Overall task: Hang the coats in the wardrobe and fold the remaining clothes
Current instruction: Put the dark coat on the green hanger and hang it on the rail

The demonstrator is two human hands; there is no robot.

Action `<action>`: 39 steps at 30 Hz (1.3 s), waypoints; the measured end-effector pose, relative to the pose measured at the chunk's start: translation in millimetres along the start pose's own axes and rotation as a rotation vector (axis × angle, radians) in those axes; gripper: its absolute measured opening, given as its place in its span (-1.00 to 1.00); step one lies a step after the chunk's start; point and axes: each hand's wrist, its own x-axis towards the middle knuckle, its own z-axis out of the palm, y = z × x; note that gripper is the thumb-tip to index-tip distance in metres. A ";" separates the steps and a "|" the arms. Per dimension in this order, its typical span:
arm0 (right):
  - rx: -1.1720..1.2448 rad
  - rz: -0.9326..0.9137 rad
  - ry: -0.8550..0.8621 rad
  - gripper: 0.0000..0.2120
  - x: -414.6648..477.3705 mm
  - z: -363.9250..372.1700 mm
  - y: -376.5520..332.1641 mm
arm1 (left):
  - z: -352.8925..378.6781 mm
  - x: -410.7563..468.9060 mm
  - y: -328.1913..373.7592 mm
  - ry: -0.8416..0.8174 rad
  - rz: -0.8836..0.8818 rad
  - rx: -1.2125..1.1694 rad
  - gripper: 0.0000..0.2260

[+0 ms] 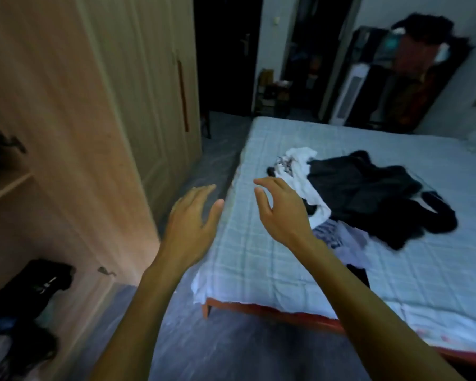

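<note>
Clothes lie heaped on the bed (259, 270), just beyond and to the right of the right hand (280, 213): a white garment (300, 166) nearest its fingertips, a dark coat-like piece (368, 193) farther right, and a pale striped one (346, 237) beside the wrist. That hand and the left hand (190, 224) both hover with fingers spread and slack, gripping nothing, probably readied to gather the next piece. Left of the left hand the wardrobe (66, 133) stands open, its lower compartment holding dark bundled items (33, 287) too dim to identify.
</note>
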 end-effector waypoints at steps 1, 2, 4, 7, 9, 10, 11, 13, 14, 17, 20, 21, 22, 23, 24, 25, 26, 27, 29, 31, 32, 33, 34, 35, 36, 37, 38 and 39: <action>-0.008 0.033 0.026 -0.70 -7.7 -12.6 17.6 | 16.4 3.1 10.6 -0.022 0.018 -0.019 -0.48; -0.011 0.070 0.043 -0.70 -15.1 -24.7 35.3 | 33.7 5.6 21.5 -0.046 0.038 -0.034 -0.46; -0.003 0.143 0.066 -0.66 -29.0 -47.5 70.9 | 70.0 9.6 47.2 -0.102 0.066 -0.073 -0.45; -0.005 0.240 0.116 -0.63 -48.2 -83.4 124.9 | 128.9 14.3 91.5 -0.185 0.090 -0.111 -0.54; 0.001 0.298 0.139 -0.67 -59.5 -111.0 160.6 | 169.1 18.2 124.5 -0.239 0.118 -0.125 -0.56; -0.002 0.316 0.146 -0.69 -64.9 -125.5 179.4 | 189.2 20.4 142.2 -0.267 0.136 -0.130 -0.57; -0.005 0.331 0.148 -0.71 -70.0 -139.7 198.1 | 209.2 22.8 158.7 -0.292 0.155 -0.133 -0.57; -0.018 0.364 0.146 -0.74 -80.0 -168.7 235.3 | 247.1 27.1 193.6 -0.343 0.197 -0.155 -0.58; -0.034 0.382 0.148 -0.74 -84.5 -182.3 252.6 | 264.7 29.3 209.6 -0.368 0.211 -0.170 -0.59; -0.069 0.443 0.170 -0.74 -95.9 -219.0 297.8 | 311.4 36.1 250.7 -0.433 0.223 -0.200 -0.57; -0.084 0.483 0.187 -0.75 -101.7 -246.6 338.2 | 351.6 46.2 282.9 -0.466 0.242 -0.218 -0.62; -0.086 0.499 0.189 -0.77 -102.8 -253.4 351.2 | 363.5 49.5 291.3 -0.472 0.247 -0.229 -0.65; -0.087 0.513 0.192 -0.79 -103.1 -259.0 363.6 | 374.7 53.1 298.9 -0.477 0.252 -0.234 -0.66; -0.087 0.528 0.196 -0.79 -102.5 -263.5 375.9 | 385.9 57.3 304.5 -0.489 0.254 -0.230 -0.65; -0.087 0.541 0.198 -0.79 -101.1 -267.0 387.4 | 397.3 62.3 308.4 -0.505 0.258 -0.218 -0.62; -0.088 0.553 0.197 -0.79 -98.8 -269.4 398.6 | 408.6 68.1 311.1 -0.521 0.259 -0.206 -0.59; -0.089 0.561 0.191 -0.79 -96.1 -271.2 409.8 | 420.1 74.6 312.9 -0.529 0.262 -0.202 -0.57; -0.090 0.571 0.182 -0.80 -92.7 -272.4 420.9 | 431.9 82.3 314.6 -0.531 0.262 -0.205 -0.56; -0.090 0.595 0.161 -0.80 -84.0 -274.8 443.0 | 454.2 100.3 321.1 -0.527 0.262 -0.221 -0.56; -0.101 0.609 0.144 -0.80 -71.6 -277.9 466.9 | 478.9 120.5 327.2 -0.525 0.266 -0.238 -0.60; -0.112 0.616 0.133 -0.79 -64.9 -279.8 479.2 | 491.7 129.7 328.7 -0.525 0.266 -0.252 -0.63; -0.127 0.626 0.120 -0.79 -57.7 -281.5 492.1 | 505.2 139.6 329.7 -0.527 0.262 -0.268 -0.64; -0.143 0.640 0.110 -0.78 -50.1 -283.3 505.1 | 518.6 149.7 329.9 -0.534 0.256 -0.281 -0.64; -0.158 0.657 0.105 -0.78 -42.1 -285.3 518.4 | 532.6 160.7 329.8 -0.545 0.248 -0.289 -0.64; -0.172 0.673 0.099 -0.78 -34.0 -286.9 531.4 | 545.5 171.4 329.3 -0.554 0.240 -0.294 -0.64; -0.185 0.684 0.093 -0.78 -26.5 -288.1 543.2 | 557.3 181.1 328.3 -0.566 0.231 -0.294 -0.64; -0.195 0.691 0.092 -0.78 -18.9 -289.4 554.7 | 568.4 191.3 327.8 -0.580 0.227 -0.289 -0.63; -0.201 0.695 0.092 -0.78 -10.8 -291.0 565.7 | 579.2 201.5 327.7 -0.592 0.228 -0.281 -0.62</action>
